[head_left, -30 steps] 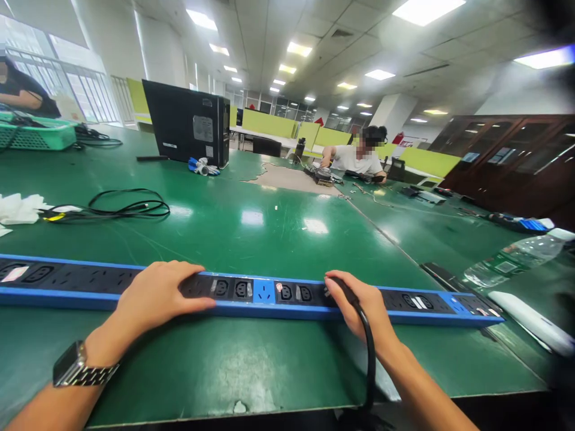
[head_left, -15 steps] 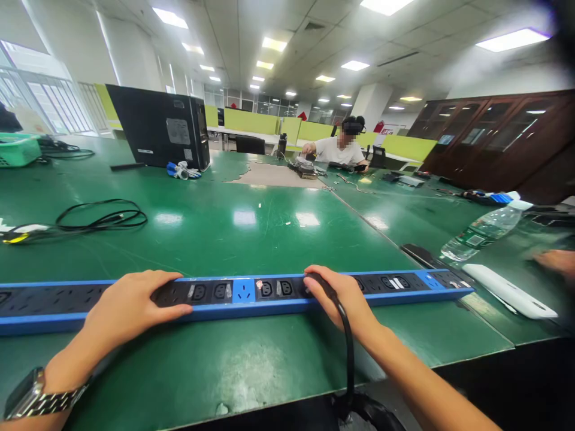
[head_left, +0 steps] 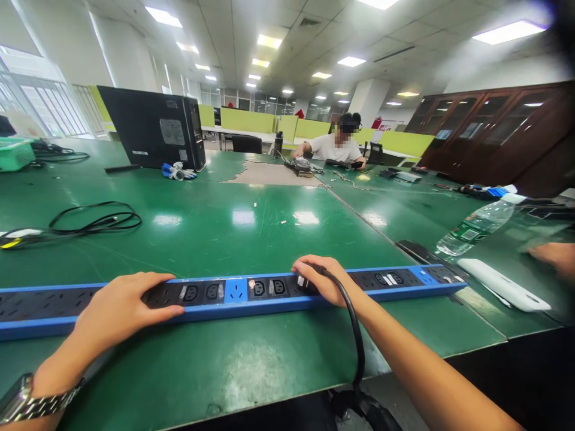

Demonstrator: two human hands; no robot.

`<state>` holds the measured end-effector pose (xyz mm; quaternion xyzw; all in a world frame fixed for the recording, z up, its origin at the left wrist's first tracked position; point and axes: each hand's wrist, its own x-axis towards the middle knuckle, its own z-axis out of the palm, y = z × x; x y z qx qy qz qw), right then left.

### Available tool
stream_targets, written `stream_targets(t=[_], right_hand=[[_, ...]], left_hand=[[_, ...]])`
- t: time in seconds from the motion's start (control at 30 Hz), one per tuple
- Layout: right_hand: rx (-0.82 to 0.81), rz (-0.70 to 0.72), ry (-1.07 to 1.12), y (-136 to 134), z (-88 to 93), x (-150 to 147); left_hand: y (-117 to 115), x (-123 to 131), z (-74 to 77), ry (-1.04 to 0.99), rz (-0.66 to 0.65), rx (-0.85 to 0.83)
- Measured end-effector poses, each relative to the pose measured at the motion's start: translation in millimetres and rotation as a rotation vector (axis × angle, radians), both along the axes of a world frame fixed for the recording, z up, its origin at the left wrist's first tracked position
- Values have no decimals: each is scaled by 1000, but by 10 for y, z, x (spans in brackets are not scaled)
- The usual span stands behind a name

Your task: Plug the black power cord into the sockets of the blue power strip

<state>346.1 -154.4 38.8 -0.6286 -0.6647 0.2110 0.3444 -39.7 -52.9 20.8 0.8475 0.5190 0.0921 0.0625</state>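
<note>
A long blue power strip (head_left: 263,306) with black and blue sockets lies across the green table in front of me. My left hand (head_left: 121,302) is closed over its left part, thumb on the near edge and fingers on the far edge. Over the strip right of centre, my right hand (head_left: 330,278) grips a black power plug (head_left: 309,281). Pale marks show at the plug's front; whether they are pins or a label I cannot tell. From the plug a thick black cable (head_left: 357,335) runs down past the table's near edge.
A computer tower (head_left: 157,131), gloves (head_left: 178,171) and a coiled cable (head_left: 101,220) are on the table (head_left: 215,239). To the right lie a tilted water bottle (head_left: 478,224) and a white device (head_left: 503,284). Another person (head_left: 336,146) sits opposite; someone's blurred hand (head_left: 554,257) is at the right.
My right hand has turned the plug, so its front now shows with pale marks. The cable hangs farther right. The whole view has shifted slightly; my left hand keeps its hold.
</note>
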Motion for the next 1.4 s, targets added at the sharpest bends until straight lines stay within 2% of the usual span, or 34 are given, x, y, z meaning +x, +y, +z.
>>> stream_targets(t=[0.2, 0.4, 0.57, 0.67, 0.87, 1.0, 1.1, 1.2, 1.3, 1.37, 1.4], right_hand=[[21, -21, 34, 25, -28, -33], [109, -8, -121, -68, -20, -94], [98, 8, -215, -100, -15, -97], [110, 9, -342, -142, -63, -166], [303, -14, -601, -228, -243, -256], [263, -16, -588, -215, -256, -287], [317, -61, -466, -238, -155, -353], [499, -189, -293, -323, 125, -315], [577, -418, -132, -423, 464, -20], [525, -458, -121, -483, 549, 294], [476, -441, -146, -513, 525, 459]], left_hand=[[-9, -3, 18, -3, -14, 3], [-19, 17, 29, -7, -1, 4], [-11, 15, 24, -5, 0, -14], [-7, -2, 5, -11, 2, -11], [-8, -8, 9, -3, -21, -23], [-9, 2, 32, 8, -13, -19], [0, 4, 32, -7, 5, -15], [21, -4, 16, -17, 16, -24], [56, -27, -16, -20, 17, -39], [86, -55, -53, -27, 13, -47], [102, -73, -77, -31, 10, -48]])
